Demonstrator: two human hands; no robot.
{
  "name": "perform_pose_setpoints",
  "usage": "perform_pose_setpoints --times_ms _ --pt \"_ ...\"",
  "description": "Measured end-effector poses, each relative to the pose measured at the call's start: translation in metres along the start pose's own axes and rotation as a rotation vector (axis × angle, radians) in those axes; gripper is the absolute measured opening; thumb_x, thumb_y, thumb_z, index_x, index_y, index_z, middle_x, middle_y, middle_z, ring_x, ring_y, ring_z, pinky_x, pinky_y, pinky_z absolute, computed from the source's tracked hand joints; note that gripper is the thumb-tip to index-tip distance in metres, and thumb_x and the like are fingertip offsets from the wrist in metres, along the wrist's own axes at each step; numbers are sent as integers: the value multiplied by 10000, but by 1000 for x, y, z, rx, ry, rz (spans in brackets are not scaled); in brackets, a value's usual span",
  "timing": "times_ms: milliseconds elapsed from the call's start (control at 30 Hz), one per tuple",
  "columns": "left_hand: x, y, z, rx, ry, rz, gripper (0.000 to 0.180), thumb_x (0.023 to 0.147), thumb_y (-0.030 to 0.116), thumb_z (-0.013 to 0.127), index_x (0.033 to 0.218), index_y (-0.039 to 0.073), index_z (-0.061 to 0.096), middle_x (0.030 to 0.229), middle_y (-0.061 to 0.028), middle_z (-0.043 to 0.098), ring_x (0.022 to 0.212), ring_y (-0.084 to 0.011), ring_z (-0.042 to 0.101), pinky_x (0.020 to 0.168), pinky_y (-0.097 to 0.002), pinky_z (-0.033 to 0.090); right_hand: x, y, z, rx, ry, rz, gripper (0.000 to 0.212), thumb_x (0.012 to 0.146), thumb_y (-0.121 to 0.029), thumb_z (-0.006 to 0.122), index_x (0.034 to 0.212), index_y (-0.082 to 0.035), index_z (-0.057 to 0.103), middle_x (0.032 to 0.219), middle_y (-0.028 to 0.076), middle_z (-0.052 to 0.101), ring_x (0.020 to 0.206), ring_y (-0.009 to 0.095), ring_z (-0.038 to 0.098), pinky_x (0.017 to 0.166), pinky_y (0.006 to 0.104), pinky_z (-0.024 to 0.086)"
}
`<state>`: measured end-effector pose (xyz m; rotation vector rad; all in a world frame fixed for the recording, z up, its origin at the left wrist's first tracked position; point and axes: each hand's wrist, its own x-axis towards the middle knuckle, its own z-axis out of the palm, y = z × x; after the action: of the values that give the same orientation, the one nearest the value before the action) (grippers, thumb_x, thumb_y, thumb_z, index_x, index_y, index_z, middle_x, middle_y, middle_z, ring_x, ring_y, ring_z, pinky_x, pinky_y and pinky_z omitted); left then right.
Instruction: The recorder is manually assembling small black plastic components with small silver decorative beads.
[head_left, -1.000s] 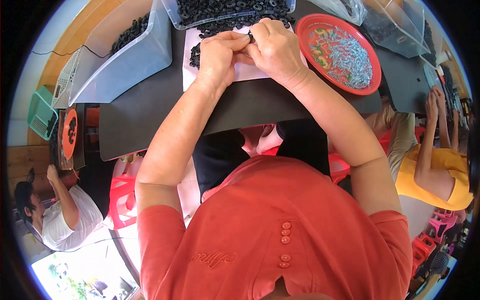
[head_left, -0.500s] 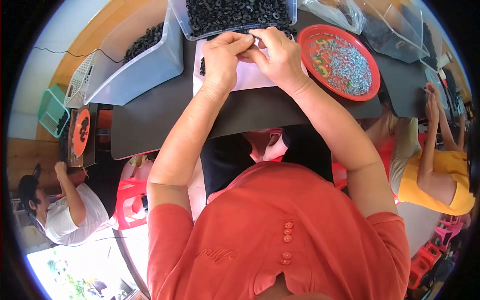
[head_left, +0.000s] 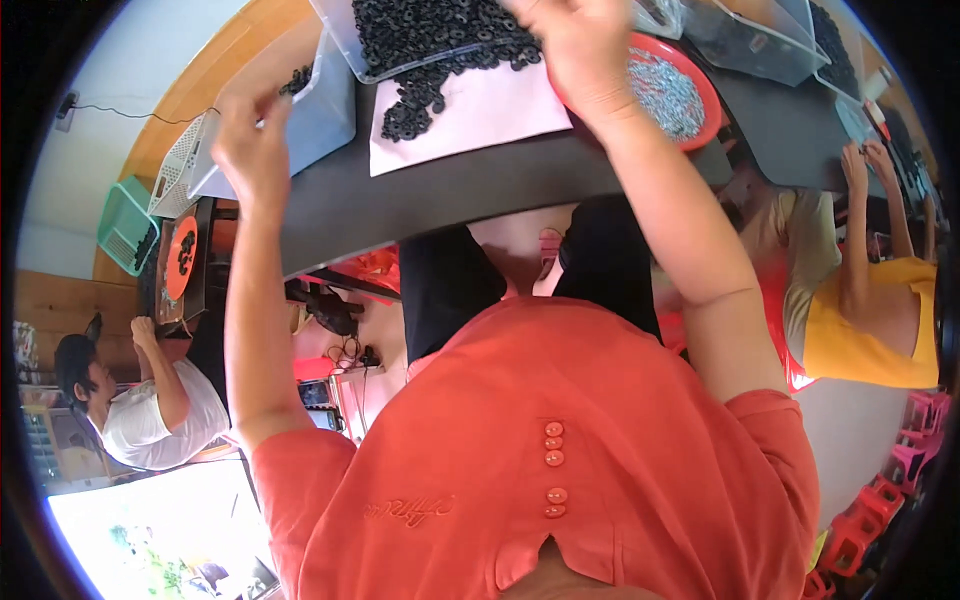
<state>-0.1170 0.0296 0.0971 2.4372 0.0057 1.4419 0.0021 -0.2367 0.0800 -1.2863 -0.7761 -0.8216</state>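
Observation:
My left hand is raised beside the left translucent bin, its fingers bent and smeared by motion; whether they hold anything cannot be made out. At the top edge my right hand reaches over the right side of a clear tub full of small black ring-like parts. Its fingertips are partly cut off by the picture's edge. More black parts lie spilled on a pale pink sheet in front of the tub. Partly behind my right wrist is a red round tray with many small silvery metal pieces.
Another clear bin stands at the far right. White and green baskets are at the left. One person in white sits left by an orange plate; another in yellow works at right. The dark table edge curves before me.
My hands have parted from their meeting point over the sheet. The left moved left to the bin; the right moved up and right toward the tub. The view has shifted, uncovering the sheet.

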Motion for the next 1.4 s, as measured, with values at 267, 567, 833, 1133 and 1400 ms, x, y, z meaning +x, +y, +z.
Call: perform_pose_setpoints --times_ms 267,567,833,1133,1400 --pt "-133 -22 11 -98 -134 -235 79 762 33 694 832 3 674 739 -94 638 627 -163 584 629 -271 478 -48 -41 -85 169 5 312 149 849 -89 679 966 2 665 805 32 667 666 91 599 594 225 464" --pt "-141 -29 28 -11 -48 -377 87 745 101 695 798 34 710 718 -85 678 639 -179 636 657 -291 498 -190 -16 -112 123 -161 628 97 830 -41 696 911 -4 657 732 -6 620 618 40 521 573 192 428" --pt "-141 -20 28 292 -117 -223 67 744 140 677 745 73 673 822 -93 670 769 -290 643 714 -368 495 -242 17 -108 179 -420 857 80 806 -64 686 832 -2 642 665 9 598 594 69 528 551 233 426" --pt "-141 -16 28 341 -98 -180 56 735 127 672 729 74 653 796 -93 664 715 -301 641 680 -384 500 -273 44 -110 104 -489 909 89 775 -73 691 787 1 643 631 25 604 544 84 542 501 253 427" --pt "-142 -21 31 315 -58 -182 63 728 126 679 730 68 656 802 -105 666 728 -304 645 685 -390 504 -259 36 -91 24 -591 1251 303 876 -311 629 886 -9 623 648 73 577 485 133 525 416 268 407"
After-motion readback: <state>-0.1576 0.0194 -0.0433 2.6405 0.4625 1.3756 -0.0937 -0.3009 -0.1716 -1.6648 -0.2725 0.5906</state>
